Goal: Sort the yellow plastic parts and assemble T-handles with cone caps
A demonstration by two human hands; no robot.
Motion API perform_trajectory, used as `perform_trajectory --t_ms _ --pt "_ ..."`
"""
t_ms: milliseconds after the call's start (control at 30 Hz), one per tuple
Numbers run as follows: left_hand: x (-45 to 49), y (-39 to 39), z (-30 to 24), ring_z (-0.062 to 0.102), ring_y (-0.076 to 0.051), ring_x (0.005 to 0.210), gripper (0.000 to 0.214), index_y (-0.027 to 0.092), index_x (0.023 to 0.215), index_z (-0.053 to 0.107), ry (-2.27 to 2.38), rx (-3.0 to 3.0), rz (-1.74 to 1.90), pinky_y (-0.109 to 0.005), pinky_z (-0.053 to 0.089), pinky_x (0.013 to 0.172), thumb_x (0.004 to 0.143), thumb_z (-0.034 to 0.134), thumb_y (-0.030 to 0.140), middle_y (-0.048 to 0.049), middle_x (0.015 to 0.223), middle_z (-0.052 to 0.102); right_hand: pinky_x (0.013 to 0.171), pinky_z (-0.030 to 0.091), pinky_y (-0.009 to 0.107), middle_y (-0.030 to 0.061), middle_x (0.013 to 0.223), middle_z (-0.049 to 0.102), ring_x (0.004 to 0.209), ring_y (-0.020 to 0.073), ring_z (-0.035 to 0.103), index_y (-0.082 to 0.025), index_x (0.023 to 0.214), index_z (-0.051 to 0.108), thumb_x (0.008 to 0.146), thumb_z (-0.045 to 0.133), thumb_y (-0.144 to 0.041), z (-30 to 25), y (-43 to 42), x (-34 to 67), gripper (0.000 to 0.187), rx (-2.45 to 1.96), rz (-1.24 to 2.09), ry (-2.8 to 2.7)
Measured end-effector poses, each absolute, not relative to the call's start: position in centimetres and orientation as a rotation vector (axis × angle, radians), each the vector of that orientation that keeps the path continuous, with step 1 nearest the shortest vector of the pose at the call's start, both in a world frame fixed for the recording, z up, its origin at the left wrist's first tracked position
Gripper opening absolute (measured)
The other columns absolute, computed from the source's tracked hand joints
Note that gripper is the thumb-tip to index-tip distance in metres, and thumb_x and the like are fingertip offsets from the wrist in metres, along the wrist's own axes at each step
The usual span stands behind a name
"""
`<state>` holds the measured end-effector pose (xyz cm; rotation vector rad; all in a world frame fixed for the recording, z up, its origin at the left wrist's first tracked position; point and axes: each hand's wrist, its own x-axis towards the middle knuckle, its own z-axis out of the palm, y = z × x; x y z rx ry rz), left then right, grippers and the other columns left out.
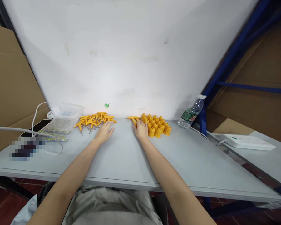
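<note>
The scene is viewed from one head-worn camera, pointed forward and down across the grey table (121, 159) toward the white wall (131, 56). The forearms are framed close below, while the left hand (105, 131) and right hand (141, 129) are seen farther off, mid-frame.

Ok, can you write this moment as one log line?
left hand: flat on table, by yellow T-pieces | right hand: on table, beside yellow caps | water bottle: far right

On the tabletop (121, 156), a heap of T-shaped handles (95, 119) lies left, a cluster of caps (158, 126) right; a bottle (192, 112) lies further right, a plastic bag (61, 120) far left.
</note>
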<state>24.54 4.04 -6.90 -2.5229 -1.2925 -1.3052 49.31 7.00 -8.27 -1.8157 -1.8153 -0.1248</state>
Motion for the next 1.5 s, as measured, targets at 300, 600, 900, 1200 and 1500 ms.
perform_trajectory --t_ms 300,600,900,1200,1500 --pt "24.4 4.1 -7.0 0.061 -0.022 0.11 0.03 0.02 0.12 0.057 -1.309 -2.524 -1.284 -0.039 0.049 0.098 0.093 0.046 0.027 -0.0093 0.117 0.065 0.109 0.027 0.047 0.0102 0.145 0.051 0.137 0.0259 0.039 -0.022 0.133 0.055 0.093 0.044 -0.02 -8.3 6.8 49.0 0.042 -1.893 -0.142 -1.89" --pt "24.5 4.0 -7.0 0.061 -0.021 0.111 0.028 0.02 0.117 0.059 -1.298 -2.548 -1.286 -0.039 0.05 0.099 0.092 0.046 0.025 -0.0085 0.115 0.065 0.1 0.034 0.045 0.0112 0.145 0.05 0.135 0.0276 0.038 -0.021 0.135 0.054 0.095 0.041 -0.023 -7.8 6.6 48.8 0.042 -1.951 -0.136 -1.88" --pt "24.5 3.9 -6.9 0.062 -0.021 0.11 0.028 0.02 0.116 0.06 -1.288 -2.562 -1.284 -0.039 0.05 0.098 0.092 0.046 0.024 -0.0084 0.114 0.065 0.102 0.034 0.044 0.0111 0.145 0.05 0.135 0.0269 0.04 -0.02 0.137 0.052 0.095 0.042 -0.023 -8.1 7.1 48.9 0.043 -1.984 -0.178 -1.847" --pt "24.5 4.2 -7.2 0.061 -0.022 0.109 0.027 0.02 0.114 0.06 -1.299 -2.568 -1.303 -0.04 0.05 0.097 0.092 0.045 0.024 -0.0091 0.113 0.065 0.101 0.034 0.038 0.0139 0.143 0.05 0.128 0.0261 0.045 -0.016 0.131 0.055 0.093 0.047 -0.02 -7.7 6.8 48.8 0.039 -1.923 -0.305 -1.827" --pt "24.2 4.7 -7.4 0.063 -0.02 0.098 0.022 0.02 0.094 0.066 -1.347 -2.51 -1.263 -0.038 0.052 0.09 0.086 0.046 0.016 -0.0071 0.102 0.067 0.09 0.038 0.048 0.0244 0.123 0.059 0.115 0.0352 0.053 -0.01 0.125 0.058 0.09 0.04 -0.015 -2.8 4.2 51.3 0.039 -2.109 -0.353 -1.568"
